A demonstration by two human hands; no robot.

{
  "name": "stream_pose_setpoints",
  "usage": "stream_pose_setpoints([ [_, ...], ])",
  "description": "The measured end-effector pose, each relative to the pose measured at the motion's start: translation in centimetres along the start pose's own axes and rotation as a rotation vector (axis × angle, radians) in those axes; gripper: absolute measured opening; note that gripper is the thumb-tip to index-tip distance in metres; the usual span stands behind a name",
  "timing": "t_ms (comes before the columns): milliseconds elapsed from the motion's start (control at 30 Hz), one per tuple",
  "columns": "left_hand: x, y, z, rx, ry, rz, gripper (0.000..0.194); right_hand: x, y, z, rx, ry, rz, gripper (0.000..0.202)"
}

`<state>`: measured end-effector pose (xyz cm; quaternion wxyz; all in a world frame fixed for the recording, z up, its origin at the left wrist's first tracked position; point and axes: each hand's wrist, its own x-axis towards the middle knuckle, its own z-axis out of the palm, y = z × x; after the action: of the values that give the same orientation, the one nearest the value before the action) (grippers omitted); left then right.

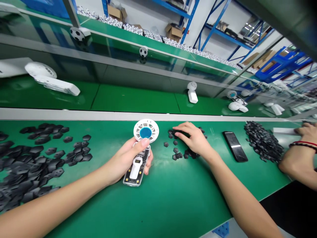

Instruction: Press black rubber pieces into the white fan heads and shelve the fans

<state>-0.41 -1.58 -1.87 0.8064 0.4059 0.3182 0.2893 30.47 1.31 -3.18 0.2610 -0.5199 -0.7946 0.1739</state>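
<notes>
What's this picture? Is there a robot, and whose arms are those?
There's no robot here, just a person using two bare hands. The camera sits on their head, looking forward and down, so you see almost what they see. The left hand holds a white and clear gadget with a round, blue-centred top. The right hand reaches into some small black pieces; I can't tell if it grips one. On the green table, bigger flat black pieces lie to the left. To the right are a dark, phone-like object and another dark heap. At the far right is another person's hand.
</notes>
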Motion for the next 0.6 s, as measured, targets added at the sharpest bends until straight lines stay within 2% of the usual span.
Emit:
stream_pose_setpoints([
  [67, 0.0, 0.0, 0.1, 0.002, 0.0, -0.003, 0.051, 0.2, -0.3, 0.5, 0.004, -0.042, -0.073, 0.028],
  [200, 0.1, 0.1, 0.1, -0.004, 0.008, -0.006, 0.051, 0.7, -0.4, 0.8, -0.015, -0.069, -0.129, 0.028],
  [600, 0.1, 0.2, 0.2, -0.018, 0.003, 0.006, 0.051, 2.0, -0.8, 0.2, 0.015, -0.101, -0.085, 0.025],
])
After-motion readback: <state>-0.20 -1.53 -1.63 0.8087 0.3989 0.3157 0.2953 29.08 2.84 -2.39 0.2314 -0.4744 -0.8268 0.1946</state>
